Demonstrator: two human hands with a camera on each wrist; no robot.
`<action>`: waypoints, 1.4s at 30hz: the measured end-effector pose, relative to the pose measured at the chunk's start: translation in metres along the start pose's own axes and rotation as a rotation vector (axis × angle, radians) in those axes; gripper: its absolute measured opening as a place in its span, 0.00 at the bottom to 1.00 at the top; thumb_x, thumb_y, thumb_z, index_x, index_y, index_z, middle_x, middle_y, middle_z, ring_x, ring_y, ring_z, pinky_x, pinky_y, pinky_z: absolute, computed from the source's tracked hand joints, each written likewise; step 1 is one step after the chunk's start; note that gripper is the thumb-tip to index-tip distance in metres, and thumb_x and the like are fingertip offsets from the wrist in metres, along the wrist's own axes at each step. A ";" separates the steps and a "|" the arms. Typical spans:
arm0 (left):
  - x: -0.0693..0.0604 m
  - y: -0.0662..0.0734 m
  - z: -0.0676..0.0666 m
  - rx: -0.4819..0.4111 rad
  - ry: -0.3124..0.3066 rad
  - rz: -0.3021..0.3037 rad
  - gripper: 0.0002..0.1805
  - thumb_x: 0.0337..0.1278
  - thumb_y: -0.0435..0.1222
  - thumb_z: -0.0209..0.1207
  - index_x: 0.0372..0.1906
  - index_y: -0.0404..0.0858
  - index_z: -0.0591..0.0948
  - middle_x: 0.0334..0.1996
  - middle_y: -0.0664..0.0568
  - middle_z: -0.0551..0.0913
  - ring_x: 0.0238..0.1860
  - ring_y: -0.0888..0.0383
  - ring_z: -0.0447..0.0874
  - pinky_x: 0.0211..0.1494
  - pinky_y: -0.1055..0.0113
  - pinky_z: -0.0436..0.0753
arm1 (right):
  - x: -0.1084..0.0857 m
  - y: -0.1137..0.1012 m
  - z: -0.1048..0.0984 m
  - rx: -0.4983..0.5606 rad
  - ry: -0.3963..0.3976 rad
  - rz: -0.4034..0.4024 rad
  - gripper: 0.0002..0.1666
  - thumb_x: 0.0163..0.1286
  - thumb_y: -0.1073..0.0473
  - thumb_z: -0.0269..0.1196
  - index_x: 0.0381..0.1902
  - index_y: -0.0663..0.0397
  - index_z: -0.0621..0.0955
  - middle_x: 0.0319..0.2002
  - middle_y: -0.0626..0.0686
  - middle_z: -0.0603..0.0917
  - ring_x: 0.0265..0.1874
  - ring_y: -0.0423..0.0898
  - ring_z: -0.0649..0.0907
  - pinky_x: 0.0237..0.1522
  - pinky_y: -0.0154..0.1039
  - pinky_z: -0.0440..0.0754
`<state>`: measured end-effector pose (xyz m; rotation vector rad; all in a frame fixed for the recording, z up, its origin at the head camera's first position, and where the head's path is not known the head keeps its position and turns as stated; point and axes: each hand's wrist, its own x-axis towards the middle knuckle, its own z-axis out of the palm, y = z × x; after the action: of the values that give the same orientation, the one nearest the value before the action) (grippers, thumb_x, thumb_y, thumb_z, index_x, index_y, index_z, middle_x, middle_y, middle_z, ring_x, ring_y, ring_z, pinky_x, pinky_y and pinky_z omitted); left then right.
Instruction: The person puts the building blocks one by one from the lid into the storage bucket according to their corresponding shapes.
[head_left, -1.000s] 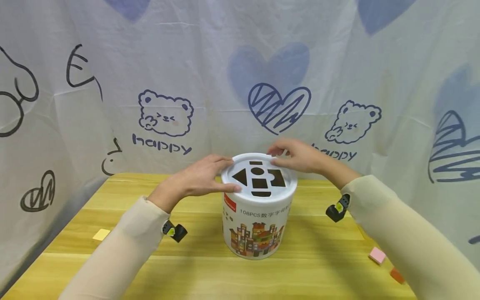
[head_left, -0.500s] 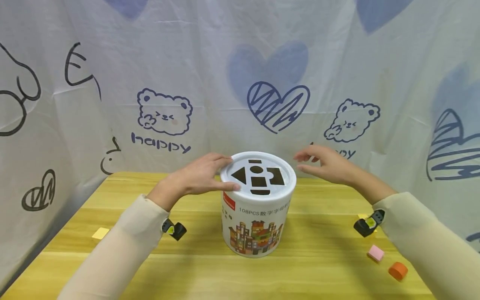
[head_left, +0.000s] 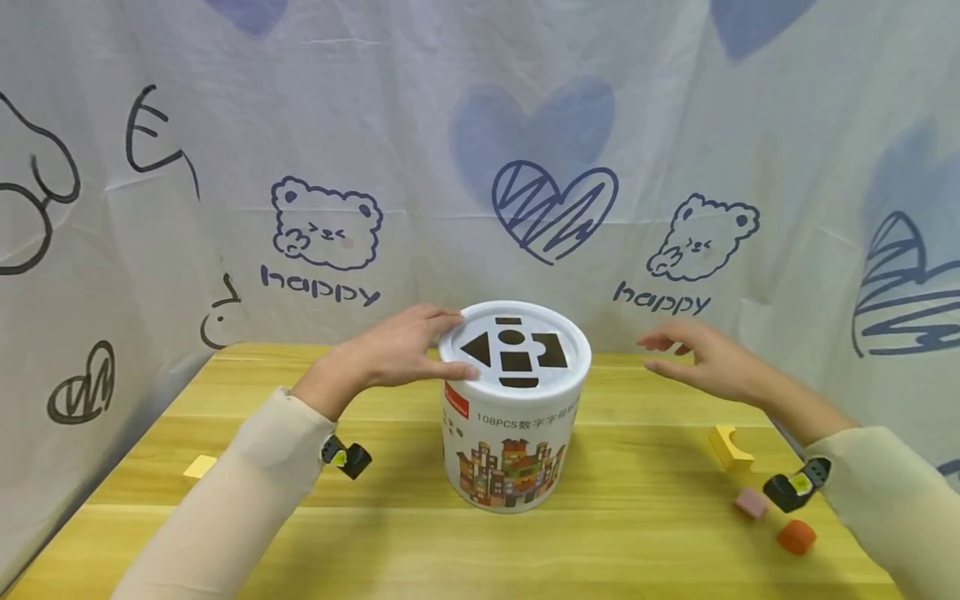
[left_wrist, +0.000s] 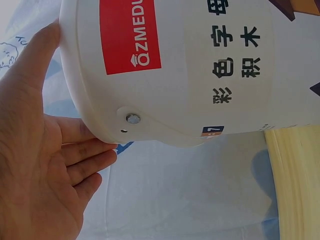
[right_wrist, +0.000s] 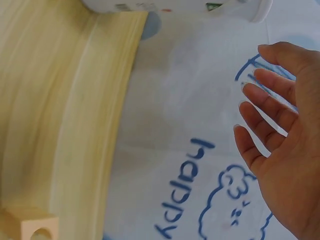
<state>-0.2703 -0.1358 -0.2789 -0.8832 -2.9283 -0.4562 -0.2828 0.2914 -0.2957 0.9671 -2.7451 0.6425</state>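
A white cylindrical bucket printed with toy buildings stands upright on the wooden table. Its white lid has several dark cutouts, including a triangle, a circle and a square. My left hand rests on the lid's left rim, thumb and fingers spread fairly straight; the left wrist view shows the fingertips touching the edge of the bucket. To the right of the bucket, my right hand hovers over the table with loosely bent fingers and holds nothing. The right wrist view shows that hand apart from the bucket.
On the right side of the table lie a yellow arch block, a pink block and an orange rounded block. A yellow block lies at the left, near my sleeve. A printed white cloth hangs behind the table.
My right hand has left the lid's right side and moved rightward and slightly down, bringing the yellow arch block into view. My left hand has stayed on the rim.
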 end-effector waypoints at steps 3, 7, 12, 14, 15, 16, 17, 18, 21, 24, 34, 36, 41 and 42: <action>0.000 0.000 0.000 -0.006 0.000 -0.004 0.59 0.44 0.77 0.51 0.74 0.40 0.63 0.72 0.45 0.62 0.71 0.46 0.58 0.72 0.44 0.60 | -0.011 0.008 0.001 -0.003 -0.001 0.021 0.19 0.70 0.55 0.64 0.55 0.55 0.80 0.49 0.50 0.82 0.48 0.48 0.78 0.49 0.53 0.79; 0.000 0.000 0.000 -0.005 0.002 -0.010 0.59 0.44 0.77 0.52 0.74 0.41 0.63 0.73 0.46 0.62 0.72 0.47 0.58 0.72 0.44 0.59 | -0.024 0.016 0.001 -0.005 -0.010 0.055 0.20 0.70 0.54 0.64 0.56 0.56 0.79 0.51 0.51 0.82 0.48 0.48 0.78 0.49 0.53 0.79; 0.000 0.001 0.000 -0.002 -0.002 -0.011 0.58 0.44 0.76 0.52 0.74 0.41 0.63 0.73 0.46 0.61 0.72 0.47 0.57 0.73 0.45 0.58 | -0.039 0.025 0.004 -0.040 -0.029 0.109 0.22 0.70 0.50 0.64 0.57 0.55 0.79 0.51 0.49 0.82 0.48 0.47 0.78 0.49 0.49 0.80; 0.000 0.001 0.000 -0.002 -0.001 -0.010 0.58 0.45 0.76 0.52 0.74 0.41 0.63 0.73 0.46 0.61 0.72 0.47 0.57 0.73 0.45 0.58 | -0.043 0.029 0.006 -0.050 -0.037 0.129 0.22 0.70 0.49 0.64 0.57 0.54 0.79 0.50 0.48 0.82 0.47 0.46 0.78 0.49 0.48 0.81; 0.000 0.001 0.000 -0.002 0.000 -0.009 0.58 0.45 0.76 0.52 0.74 0.41 0.63 0.73 0.46 0.61 0.72 0.47 0.57 0.73 0.45 0.58 | -0.046 0.031 0.007 -0.050 -0.039 0.131 0.22 0.70 0.49 0.64 0.57 0.54 0.79 0.50 0.48 0.82 0.47 0.46 0.78 0.48 0.48 0.81; 0.000 0.000 0.000 -0.001 0.001 -0.008 0.58 0.45 0.76 0.52 0.74 0.41 0.63 0.73 0.46 0.61 0.72 0.47 0.57 0.73 0.45 0.58 | -0.048 0.033 0.008 -0.053 -0.041 0.136 0.22 0.70 0.49 0.64 0.57 0.53 0.79 0.50 0.48 0.82 0.47 0.46 0.78 0.48 0.46 0.81; 0.000 0.000 0.000 -0.002 0.001 -0.008 0.58 0.45 0.76 0.52 0.74 0.41 0.63 0.73 0.46 0.61 0.72 0.47 0.57 0.73 0.45 0.58 | -0.050 0.035 0.009 -0.057 -0.041 0.138 0.22 0.69 0.48 0.64 0.57 0.53 0.79 0.50 0.48 0.82 0.46 0.46 0.78 0.48 0.46 0.82; 0.000 0.000 0.000 0.000 0.002 -0.007 0.58 0.45 0.76 0.52 0.74 0.40 0.63 0.73 0.46 0.61 0.72 0.47 0.57 0.73 0.45 0.58 | -0.052 0.036 0.010 -0.056 -0.040 0.137 0.22 0.69 0.49 0.65 0.56 0.53 0.79 0.50 0.48 0.82 0.46 0.46 0.78 0.47 0.45 0.82; 0.000 0.001 0.000 -0.002 0.003 -0.007 0.58 0.45 0.76 0.52 0.74 0.40 0.63 0.73 0.45 0.61 0.72 0.47 0.57 0.72 0.45 0.59 | -0.059 0.043 0.014 -0.054 -0.039 0.142 0.23 0.69 0.50 0.65 0.56 0.55 0.79 0.50 0.50 0.82 0.45 0.46 0.79 0.46 0.45 0.83; 0.000 0.001 0.000 -0.006 0.006 -0.005 0.58 0.46 0.76 0.52 0.74 0.40 0.63 0.73 0.45 0.61 0.72 0.46 0.57 0.72 0.44 0.59 | -0.066 0.050 0.017 -0.046 -0.047 0.157 0.23 0.69 0.51 0.65 0.56 0.57 0.79 0.49 0.51 0.83 0.44 0.47 0.79 0.44 0.44 0.83; -0.001 0.001 0.001 -0.015 0.008 -0.003 0.58 0.46 0.75 0.54 0.74 0.40 0.63 0.73 0.45 0.61 0.72 0.46 0.57 0.73 0.45 0.58 | -0.093 0.075 0.031 -0.033 -0.057 0.224 0.21 0.68 0.52 0.66 0.54 0.59 0.80 0.45 0.52 0.83 0.41 0.50 0.80 0.39 0.40 0.83; -0.001 0.001 0.001 -0.016 0.011 0.002 0.58 0.46 0.75 0.53 0.74 0.39 0.63 0.73 0.44 0.61 0.72 0.46 0.57 0.73 0.45 0.58 | -0.097 0.081 0.033 -0.021 -0.060 0.234 0.22 0.67 0.54 0.67 0.54 0.61 0.80 0.46 0.54 0.82 0.41 0.52 0.80 0.38 0.41 0.83; -0.001 0.000 0.002 -0.019 0.012 -0.001 0.58 0.46 0.75 0.53 0.74 0.40 0.62 0.73 0.45 0.61 0.72 0.46 0.57 0.73 0.45 0.58 | -0.105 0.096 0.036 -0.021 -0.048 0.224 0.22 0.63 0.60 0.70 0.53 0.65 0.79 0.46 0.59 0.83 0.41 0.55 0.80 0.39 0.47 0.83; -0.001 0.000 0.002 -0.018 0.010 -0.004 0.58 0.46 0.75 0.53 0.74 0.40 0.62 0.73 0.45 0.60 0.72 0.46 0.57 0.73 0.45 0.58 | -0.107 0.098 0.036 -0.014 -0.049 0.222 0.23 0.62 0.61 0.70 0.53 0.66 0.79 0.46 0.61 0.82 0.41 0.56 0.80 0.39 0.49 0.82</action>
<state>-0.2690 -0.1360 -0.2808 -0.8738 -2.9221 -0.4863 -0.2620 0.4035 -0.3925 0.6892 -2.9228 0.6393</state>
